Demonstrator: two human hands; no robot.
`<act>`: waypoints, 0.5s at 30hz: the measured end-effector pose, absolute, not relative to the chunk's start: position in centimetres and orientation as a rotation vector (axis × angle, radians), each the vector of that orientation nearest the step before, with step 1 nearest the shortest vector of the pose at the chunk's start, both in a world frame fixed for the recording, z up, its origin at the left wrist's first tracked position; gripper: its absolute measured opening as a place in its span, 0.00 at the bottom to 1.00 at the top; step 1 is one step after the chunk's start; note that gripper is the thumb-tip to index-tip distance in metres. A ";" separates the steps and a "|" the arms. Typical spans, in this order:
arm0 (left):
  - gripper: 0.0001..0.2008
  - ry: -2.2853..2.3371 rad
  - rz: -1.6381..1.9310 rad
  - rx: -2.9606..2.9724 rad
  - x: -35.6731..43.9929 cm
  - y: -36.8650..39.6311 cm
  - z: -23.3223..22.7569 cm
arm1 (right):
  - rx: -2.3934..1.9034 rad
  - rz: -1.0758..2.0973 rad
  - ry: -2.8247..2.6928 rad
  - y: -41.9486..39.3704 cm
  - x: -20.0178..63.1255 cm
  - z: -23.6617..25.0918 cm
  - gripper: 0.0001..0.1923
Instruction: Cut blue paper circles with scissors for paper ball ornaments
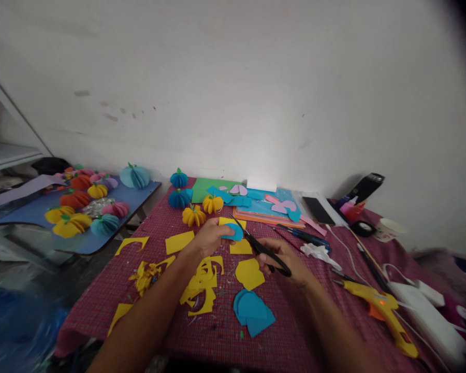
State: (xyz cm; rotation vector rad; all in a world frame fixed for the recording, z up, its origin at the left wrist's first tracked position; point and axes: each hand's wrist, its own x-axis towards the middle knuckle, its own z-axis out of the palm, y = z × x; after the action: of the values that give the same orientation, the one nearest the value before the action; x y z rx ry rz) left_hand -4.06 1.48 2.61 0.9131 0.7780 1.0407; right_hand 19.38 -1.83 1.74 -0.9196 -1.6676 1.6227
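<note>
Scissors with black handles sit in the right hand at the centre of the frame, fingers curled around the handles, blades pointing up and left; how far they are spread is hard to tell. The left hand pinches a blue paper disc against yellow paper, probably so the layers do not slip and the disc's edge can guide the blades. Below centre, rounded yellow pieces lie near the right hand, with overlapping blue pieces lower still, apparently sorted by colour within reach. Left of these, curved yellow offcuts form a loose heap, perhaps to separate waste from usable shapes. At lower right, a yellow glue gun rests well apart from the paper, likely to keep its nozzle clear.
</note>
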 end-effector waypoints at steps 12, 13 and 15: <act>0.09 0.778 1.006 0.934 -4.2 1.6 2.5 | -0.928 1.635 -1.699 -1.8 19.7 2.2 0.23; 0.08 0.773 1.001 0.943 -4.2 1.6 2.4 | -0.930 1.639 -1.701 -1.8 19.7 2.3 0.22; 0.08 0.762 0.995 0.955 -4.3 1.7 2.3 | -0.936 1.653 -1.701 -1.8 19.9 2.3 0.22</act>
State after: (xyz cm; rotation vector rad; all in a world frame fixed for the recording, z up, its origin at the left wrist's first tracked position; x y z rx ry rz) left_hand -4.26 1.65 2.27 0.9555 0.7616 0.9953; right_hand 19.88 -1.79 2.33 -0.9362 -1.7011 1.6525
